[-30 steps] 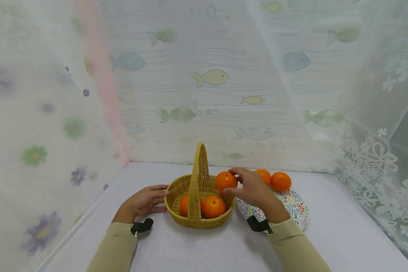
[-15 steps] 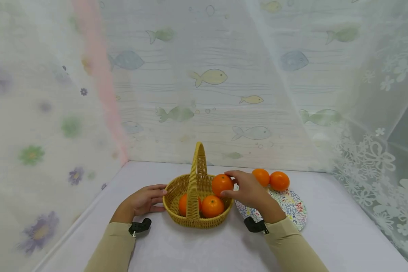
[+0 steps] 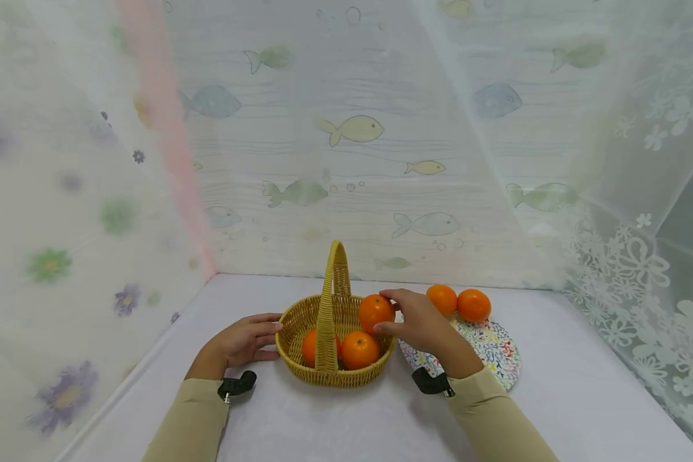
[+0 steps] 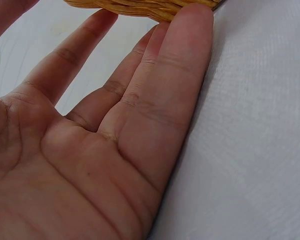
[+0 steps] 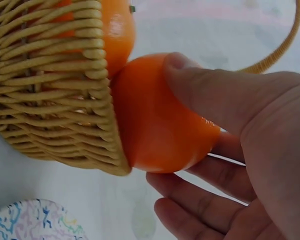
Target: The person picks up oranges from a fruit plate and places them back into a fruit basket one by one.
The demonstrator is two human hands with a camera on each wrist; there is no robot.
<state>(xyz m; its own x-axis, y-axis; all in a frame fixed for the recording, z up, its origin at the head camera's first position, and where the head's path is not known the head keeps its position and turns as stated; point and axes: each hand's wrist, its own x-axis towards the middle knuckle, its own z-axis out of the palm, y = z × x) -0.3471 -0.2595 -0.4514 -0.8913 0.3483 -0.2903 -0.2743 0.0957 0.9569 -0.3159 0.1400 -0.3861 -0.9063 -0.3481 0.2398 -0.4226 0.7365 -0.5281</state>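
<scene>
A yellow wicker basket (image 3: 339,380) with a tall arched handle stands mid-table. Inside it lie two oranges, a right one (image 3: 360,350) and a left one (image 3: 310,347) partly behind the handle. My right hand (image 3: 418,322) pinches a third orange (image 3: 375,312) between thumb and fingers at the basket's right rim. In the right wrist view that held orange (image 5: 162,117) meets the rim and an orange (image 5: 119,32) in the basket. My left hand (image 3: 239,341) touches the basket's left side with extended fingertips; its palm (image 4: 85,170) holds nothing.
A round plate (image 3: 499,350) with a multicoloured pattern lies right of the basket, partly under the right forearm. Two more oranges, one nearer (image 3: 441,299) and one farther right (image 3: 474,306), sit at its back edge. A fish-print curtain (image 3: 323,160) hangs behind the white table.
My right hand has brought its orange slightly left and lower, to the basket's right rim. The left hand has kept its place against the basket. The whole view shifts slightly.
</scene>
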